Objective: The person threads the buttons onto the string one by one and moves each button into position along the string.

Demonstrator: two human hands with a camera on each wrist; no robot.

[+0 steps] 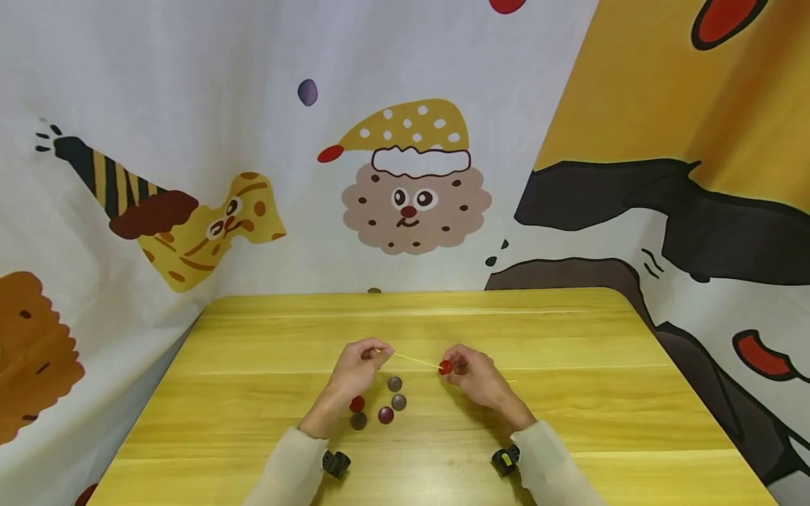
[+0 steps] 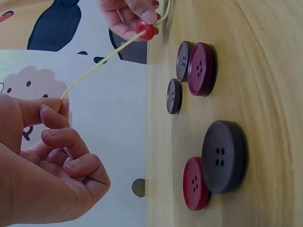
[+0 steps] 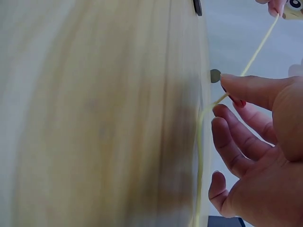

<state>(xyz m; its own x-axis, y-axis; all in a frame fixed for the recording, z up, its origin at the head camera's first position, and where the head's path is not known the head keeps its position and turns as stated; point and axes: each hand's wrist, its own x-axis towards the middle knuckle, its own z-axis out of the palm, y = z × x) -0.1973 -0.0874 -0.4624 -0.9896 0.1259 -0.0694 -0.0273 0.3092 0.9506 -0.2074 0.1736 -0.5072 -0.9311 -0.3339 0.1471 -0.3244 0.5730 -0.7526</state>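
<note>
Clearly, from the head view, the left hand pinches one end of a thin yellow cord while the right hand holds a small red button threaded on it, both just above the desk; five more buttons lie between the wrists. To my eye the cord should be kept taut and the button slid along it with only fingertip pressure, so the end does not slip free. At the left wrist, thumb and forefinger close tightly on the cord's tip, the other fingers curled beneath; the loose buttons are flat four-hole discs, matte, two red and three dark brown, one dark button overlapping a red one. At the right wrist, the thumb and a fingertip nip the cord, the button almost hidden behind them; the cord's tail trails onto the smooth, pale wood-grain top.
</note>
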